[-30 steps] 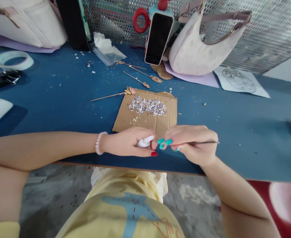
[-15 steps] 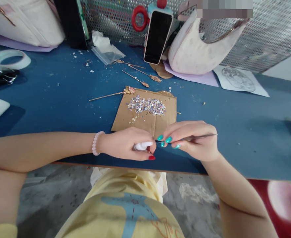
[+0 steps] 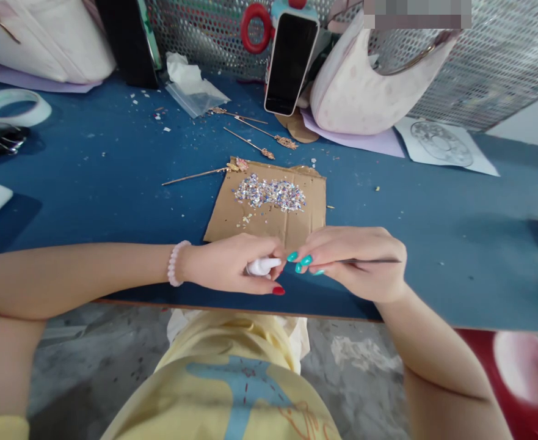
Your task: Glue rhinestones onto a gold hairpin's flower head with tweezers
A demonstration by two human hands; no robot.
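Note:
My left hand (image 3: 232, 264) is closed round a small white bottle (image 3: 260, 266) whose nozzle points right. My right hand (image 3: 355, 260), with teal nails, pinches a thin metal pick (image 3: 374, 261) that juts out to the right. The two hands meet fingertip to fingertip just above the near table edge. Right behind them lies a brown cardboard sheet (image 3: 296, 229) with a heap of glittery sequins (image 3: 269, 193) on it. A gold hairpin (image 3: 199, 176) rests at the cardboard's far left corner.
More gold hairpins (image 3: 257, 135) lie further back on the blue table (image 3: 113, 183). A phone (image 3: 289, 61) leans on a stand, flanked by a pale handbag (image 3: 364, 91), a printed sheet (image 3: 443, 146), a plastic bag (image 3: 190, 91) and a tape roll (image 3: 12, 107).
Both hands have stayed together, shifting slightly up and left. The pick's outer end rose, then levelled again.

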